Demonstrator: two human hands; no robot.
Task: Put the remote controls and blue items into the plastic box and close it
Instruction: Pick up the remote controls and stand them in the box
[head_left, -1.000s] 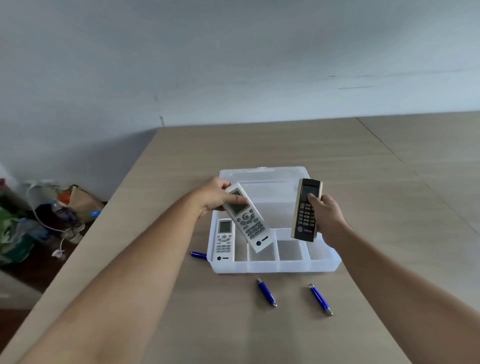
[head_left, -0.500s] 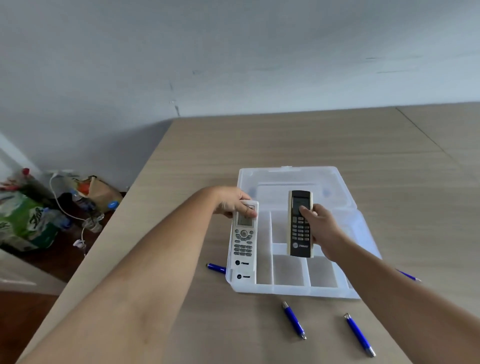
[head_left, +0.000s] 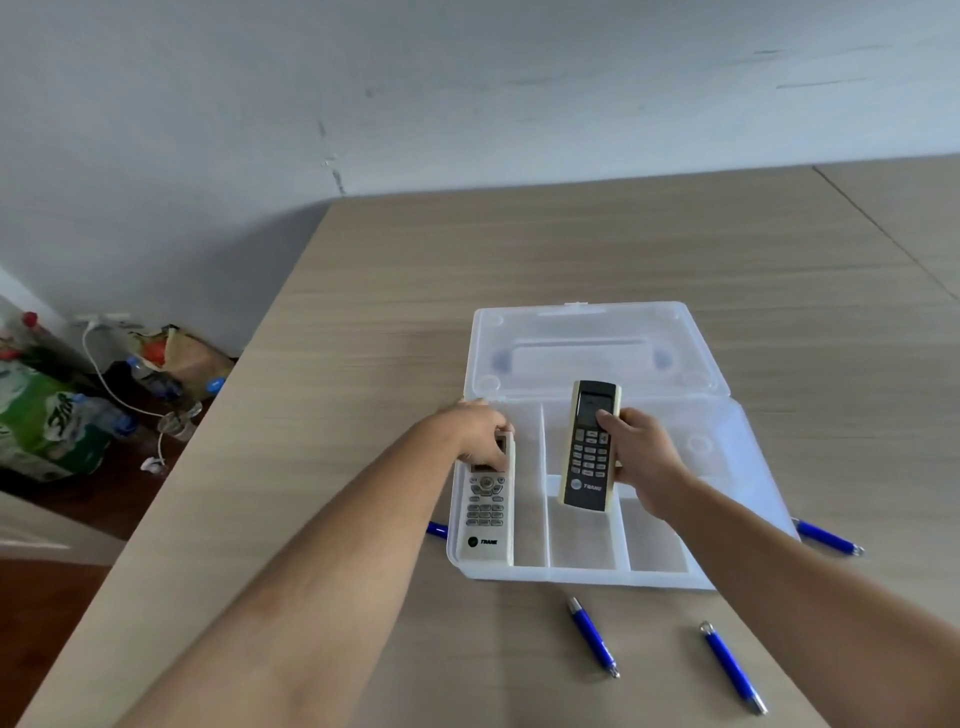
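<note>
A clear plastic box (head_left: 571, 576) stands open on the wooden table, its lid (head_left: 592, 348) laid flat behind it. A white remote (head_left: 485, 514) lies lengthwise in the box's leftmost compartment, and my left hand (head_left: 480, 431) grips its far end. My right hand (head_left: 644, 457) holds a black remote (head_left: 589, 457) tilted above the middle compartments. Two blue pens (head_left: 592, 636) (head_left: 732, 667) lie on the table in front of the box. A third blue pen (head_left: 828, 538) lies to its right. A blue tip (head_left: 437, 529) pokes out at the box's left side.
The table's left edge (head_left: 218, 457) runs diagonally close to the box. Beyond it, on the floor, are bags, bottles and a white cable (head_left: 104, 395). A grey wall closes off the table's far side.
My left hand has lowered the white remote from a tilt above the box into the left compartment, covering the white remote there. The black remote has come lower over the box.
</note>
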